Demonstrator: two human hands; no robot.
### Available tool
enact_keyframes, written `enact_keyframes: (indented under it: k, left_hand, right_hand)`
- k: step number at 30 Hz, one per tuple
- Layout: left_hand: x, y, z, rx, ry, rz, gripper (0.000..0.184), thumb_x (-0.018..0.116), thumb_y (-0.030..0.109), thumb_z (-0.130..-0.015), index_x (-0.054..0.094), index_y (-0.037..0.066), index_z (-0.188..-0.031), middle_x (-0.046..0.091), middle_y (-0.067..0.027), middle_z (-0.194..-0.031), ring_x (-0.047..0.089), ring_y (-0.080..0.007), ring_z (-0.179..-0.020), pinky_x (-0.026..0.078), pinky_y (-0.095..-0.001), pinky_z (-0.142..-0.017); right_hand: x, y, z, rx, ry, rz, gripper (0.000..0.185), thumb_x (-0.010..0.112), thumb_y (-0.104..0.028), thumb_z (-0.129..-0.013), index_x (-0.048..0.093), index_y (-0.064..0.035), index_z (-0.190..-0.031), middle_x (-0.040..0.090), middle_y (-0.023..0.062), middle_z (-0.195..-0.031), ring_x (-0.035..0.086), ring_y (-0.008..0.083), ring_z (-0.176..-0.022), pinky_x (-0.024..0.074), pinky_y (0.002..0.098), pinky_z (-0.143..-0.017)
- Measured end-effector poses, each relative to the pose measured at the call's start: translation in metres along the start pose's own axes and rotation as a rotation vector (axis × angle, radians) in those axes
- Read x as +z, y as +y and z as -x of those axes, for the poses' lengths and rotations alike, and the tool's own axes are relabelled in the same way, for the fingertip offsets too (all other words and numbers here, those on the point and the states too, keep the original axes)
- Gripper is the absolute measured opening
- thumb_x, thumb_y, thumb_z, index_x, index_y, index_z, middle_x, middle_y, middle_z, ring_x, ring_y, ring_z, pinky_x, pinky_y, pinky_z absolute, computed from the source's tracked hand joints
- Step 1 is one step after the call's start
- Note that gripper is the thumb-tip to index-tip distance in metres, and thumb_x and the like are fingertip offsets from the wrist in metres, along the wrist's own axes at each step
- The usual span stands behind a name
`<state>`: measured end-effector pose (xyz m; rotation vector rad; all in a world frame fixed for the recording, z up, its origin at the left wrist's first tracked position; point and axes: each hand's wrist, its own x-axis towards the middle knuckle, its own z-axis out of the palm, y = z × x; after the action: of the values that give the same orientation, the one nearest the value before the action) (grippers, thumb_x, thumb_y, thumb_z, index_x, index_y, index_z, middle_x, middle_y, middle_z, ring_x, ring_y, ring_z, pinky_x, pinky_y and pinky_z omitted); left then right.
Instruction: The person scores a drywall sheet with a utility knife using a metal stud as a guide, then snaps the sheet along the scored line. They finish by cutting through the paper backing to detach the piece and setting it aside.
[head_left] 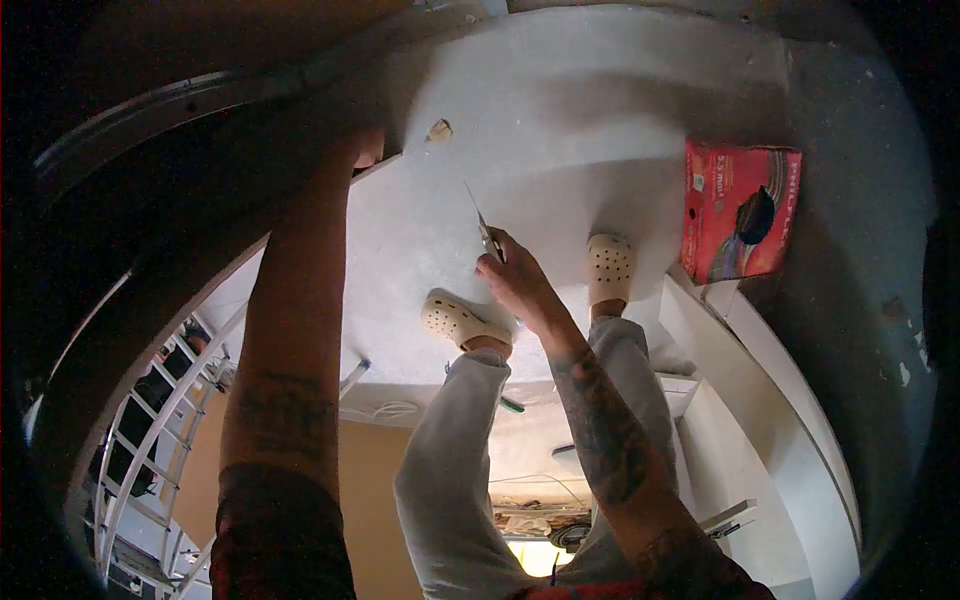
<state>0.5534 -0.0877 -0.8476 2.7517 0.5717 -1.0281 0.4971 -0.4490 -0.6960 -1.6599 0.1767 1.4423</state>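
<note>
My right hand is closed around the handle of a thin pointed tool, which looks like a knife or small saw. The tool's narrow blade points up and away over the pale floor. My left arm reaches forward on the left side of the view. Only a small part of my left hand shows, beside a pale edge in dark shadow, and its fingers are hidden. A small beige lump lies on the floor between the two hands, farther forward.
A red box stands at the right. White panels lean at the lower right. A white metal ladder is at the lower left. My feet in beige clogs stand on the floor. A white cable lies behind them.
</note>
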Motion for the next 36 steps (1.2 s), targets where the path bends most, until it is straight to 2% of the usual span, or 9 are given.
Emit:
enact_keyframes:
  k: [15, 19, 21, 22, 25, 28, 31, 33, 36]
  left_hand:
    - [0.005, -0.004, -0.02, 0.019, -0.189, 0.182, 0.03, 0.068, 0.013, -0.086, 0.067, 0.005, -0.116, 0.07, -0.02, -0.102, 0.07, -0.0297, -0.095, 0.056, -0.0419, -0.079]
    - [0.017, -0.008, -0.033, -0.072, -0.607, 0.456, 0.032, 0.068, 0.013, -0.086, 0.066, 0.005, -0.117, 0.07, -0.02, -0.102, 0.07, -0.0296, -0.096, 0.056, -0.0419, -0.08]
    - [0.018, 0.013, 0.035, 0.363, 0.561, -0.002, 0.027, 0.067, 0.012, -0.087, 0.068, 0.005, -0.113, 0.071, -0.0184, -0.1, 0.068, -0.0296, -0.101, 0.054, -0.0445, -0.082]
    - [0.012, 0.016, 0.044, 0.383, 0.606, -0.027, 0.026, 0.067, 0.012, -0.086, 0.069, 0.005, -0.112, 0.071, -0.018, -0.1, 0.068, -0.0296, -0.1, 0.054, -0.0445, -0.082]
    - [0.019, 0.01, 0.034, 0.275, 0.169, -0.041, 0.024, 0.067, 0.012, -0.086, 0.069, 0.005, -0.109, 0.071, -0.0171, -0.098, 0.068, -0.0296, -0.099, 0.053, -0.0446, -0.082]
    - [0.039, 0.0, 0.017, 0.212, -0.034, -0.079, 0.021, 0.068, 0.012, -0.086, 0.069, 0.005, -0.106, 0.072, -0.0161, -0.096, 0.068, -0.0296, -0.097, 0.053, -0.0448, -0.082]
    - [0.059, -0.007, 0.003, 0.225, -0.005, -0.106, 0.019, 0.068, 0.011, -0.086, 0.07, 0.004, -0.103, 0.072, -0.0151, -0.094, 0.068, -0.0296, -0.096, 0.052, -0.0449, -0.082]
    - [0.064, 0.009, 0.01, 0.341, 0.257, -0.122, 0.017, 0.068, 0.011, -0.085, 0.07, 0.004, -0.101, 0.072, -0.0145, -0.092, 0.069, -0.0295, -0.095, 0.052, -0.045, -0.082]
    - [0.02, 0.1, 0.081, 0.267, 0.166, 0.497, 0.004, 0.068, 0.01, -0.083, 0.068, 0.008, -0.086, 0.071, -0.0108, -0.086, 0.068, -0.0269, -0.081, 0.053, -0.0429, -0.078]
  right_hand:
    - [0.016, -0.028, 0.009, -0.101, -0.1, 0.112, 0.058, 0.05, -0.02, -0.09, 0.038, 0.0027, -0.142, 0.059, 0.0312, -0.121, 0.06, 0.0431, -0.11, 0.0482, 0.0453, -0.096]
    - [0.016, -0.03, 0.014, -0.043, -0.139, 0.122, 0.06, 0.05, -0.019, -0.09, 0.035, 0.0023, -0.144, 0.057, 0.0324, -0.123, 0.06, 0.0433, -0.11, 0.0479, 0.0458, -0.097]
    - [0.017, -0.022, 0.013, -0.187, -0.139, 0.327, 0.052, 0.051, -0.016, -0.09, 0.043, 0.0042, -0.137, 0.053, 0.033, -0.129, 0.06, 0.0435, -0.11, 0.0489, 0.0458, -0.097]
    - [0.02, -0.018, 0.013, -0.187, -0.139, 0.328, 0.052, 0.051, -0.016, -0.09, 0.043, 0.0042, -0.137, 0.053, 0.033, -0.129, 0.06, 0.0435, -0.11, 0.0489, 0.0458, -0.097]
    - [0.022, -0.01, 0.011, -0.15, 0.01, 0.122, 0.039, 0.054, -0.012, -0.09, 0.054, 0.0082, -0.124, 0.046, 0.0328, -0.138, 0.061, 0.0438, -0.11, 0.0502, 0.0461, -0.098]
    - [0.014, -0.01, 0.013, -0.338, -0.055, 0.402, 0.036, 0.053, -0.008, -0.09, 0.054, 0.0096, -0.121, 0.046, 0.0329, -0.138, 0.061, 0.0443, -0.111, 0.0501, 0.0452, -0.098]
    - [0.016, -0.009, 0.017, -0.329, -0.006, 0.309, 0.044, 0.049, -0.007, -0.09, 0.046, 0.0062, -0.132, 0.051, 0.0339, -0.132, 0.059, 0.0443, -0.113, 0.0499, 0.0448, -0.097]
    - [0.021, -0.007, 0.017, -0.226, 0.101, 0.119, 0.048, 0.048, -0.008, -0.089, 0.042, 0.0033, -0.135, 0.057, 0.0313, -0.121, 0.062, 0.0423, -0.106, 0.0502, 0.0466, -0.091]
    - [0.013, 0.011, 0.019, -0.214, 0.199, -0.068, 0.045, 0.049, -0.01, -0.089, 0.045, 0.0023, -0.132, 0.06, 0.0254, -0.107, 0.063, 0.0373, -0.091, 0.0503, 0.0464, -0.082]
